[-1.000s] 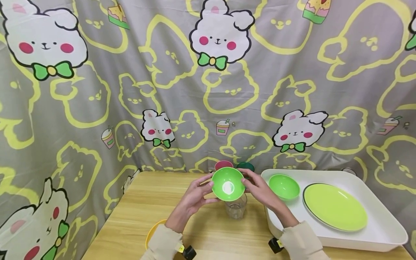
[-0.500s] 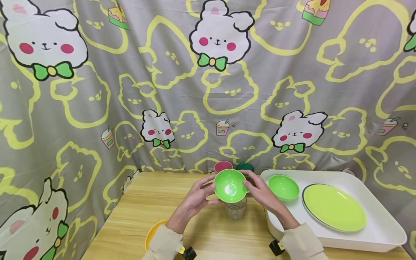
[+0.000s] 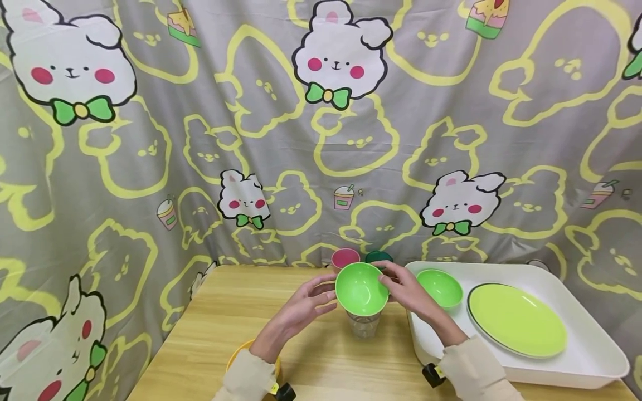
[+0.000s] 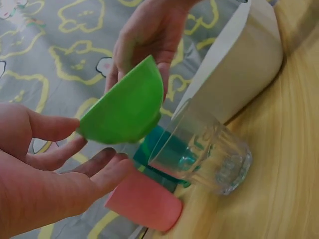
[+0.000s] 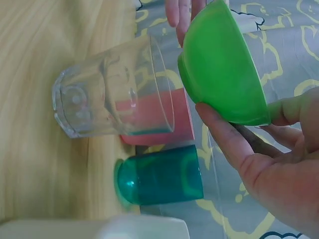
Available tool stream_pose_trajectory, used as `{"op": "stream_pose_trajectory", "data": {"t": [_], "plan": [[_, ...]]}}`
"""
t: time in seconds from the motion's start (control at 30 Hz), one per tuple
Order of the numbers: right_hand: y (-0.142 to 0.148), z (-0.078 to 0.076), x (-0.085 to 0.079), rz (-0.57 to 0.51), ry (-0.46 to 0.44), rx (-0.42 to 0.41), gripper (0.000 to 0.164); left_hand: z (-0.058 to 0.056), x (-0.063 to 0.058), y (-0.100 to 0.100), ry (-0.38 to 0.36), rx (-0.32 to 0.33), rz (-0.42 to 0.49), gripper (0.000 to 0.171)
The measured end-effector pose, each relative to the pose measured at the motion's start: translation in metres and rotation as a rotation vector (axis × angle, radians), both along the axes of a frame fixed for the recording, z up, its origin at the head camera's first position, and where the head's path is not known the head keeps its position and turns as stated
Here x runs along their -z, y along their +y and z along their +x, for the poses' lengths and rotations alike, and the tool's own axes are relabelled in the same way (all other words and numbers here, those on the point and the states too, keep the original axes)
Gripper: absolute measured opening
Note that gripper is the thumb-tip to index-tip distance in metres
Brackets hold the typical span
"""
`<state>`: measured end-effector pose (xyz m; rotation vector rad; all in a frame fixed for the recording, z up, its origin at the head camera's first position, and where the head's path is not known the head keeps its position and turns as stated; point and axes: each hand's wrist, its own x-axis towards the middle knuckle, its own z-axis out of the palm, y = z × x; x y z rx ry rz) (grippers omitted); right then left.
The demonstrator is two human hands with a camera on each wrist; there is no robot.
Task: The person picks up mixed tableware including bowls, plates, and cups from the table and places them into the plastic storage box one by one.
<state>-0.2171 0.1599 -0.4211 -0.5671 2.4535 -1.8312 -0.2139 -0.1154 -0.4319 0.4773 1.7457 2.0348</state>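
Observation:
A light green bowl (image 3: 362,291) is held in the air above a clear glass tumbler (image 3: 364,328). My right hand (image 3: 408,289) grips its right side, thumb at the rim and fingers underneath, as the right wrist view shows for the bowl (image 5: 222,69). At the opposite side is my left hand (image 3: 296,312), its fingers loosely extended. In the left wrist view the thumb of my left hand (image 4: 50,174) reaches the bowl's rim or nearly so, without curling round it. The tumbler (image 4: 209,154) stands upright on the table, a gap below the bowl.
Behind the tumbler stand a pink cup (image 3: 345,258) and a teal cup (image 5: 162,174). On the right, a white tray (image 3: 562,379) holds another green bowl (image 3: 439,288) and a yellow-green plate (image 3: 516,320). Part of an orange round item (image 3: 236,353) shows by the left sleeve. A patterned curtain (image 3: 281,139) hangs behind.
The bowl has moved slightly to the right and down, nearer over the tumbler. My left hand's fingers have loosened from its rim, while my right hand keeps its grip.

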Motion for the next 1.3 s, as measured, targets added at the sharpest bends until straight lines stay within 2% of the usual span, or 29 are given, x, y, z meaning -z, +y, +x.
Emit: {"op": "stream_pose_trajectory", "data": {"t": [0.17, 0.27, 0.43, 0.63, 0.77, 1.0, 1.17, 1.3], "plan": [[0.010, 0.000, -0.005, 0.003, 0.014, 0.032, 0.038, 0.001, -0.002, -0.009, 0.131, 0.023, -0.157, 0.042], [0.020, 0.001, -0.007, 0.032, 0.041, 0.088, 0.037, 0.003, -0.005, -0.015, 0.197, 0.036, -0.268, 0.037], [0.038, 0.005, -0.013, 0.113, 0.078, 0.209, 0.034, 0.006, -0.010, -0.026, 0.235, 0.074, -0.406, 0.038], [0.063, 0.004, -0.019, 0.146, 0.093, 0.272, 0.037, 0.008, -0.017, -0.049, 0.328, 0.078, -0.517, 0.034], [0.083, 0.000, -0.018, 0.191, 0.093, 0.318, 0.041, 0.010, -0.018, -0.065, 0.366, 0.110, -0.585, 0.032], [0.106, -0.008, -0.007, 0.307, 0.102, 0.368, 0.041, 0.015, -0.013, -0.090, 0.369, 0.198, -0.702, 0.035], [0.116, -0.011, -0.008, 0.349, 0.119, 0.416, 0.038, 0.018, -0.008, -0.109, 0.335, 0.242, -0.699, 0.039], [0.126, -0.011, -0.006, 0.362, 0.113, 0.442, 0.038, 0.019, -0.006, -0.121, 0.297, 0.302, -0.675, 0.039]]}}
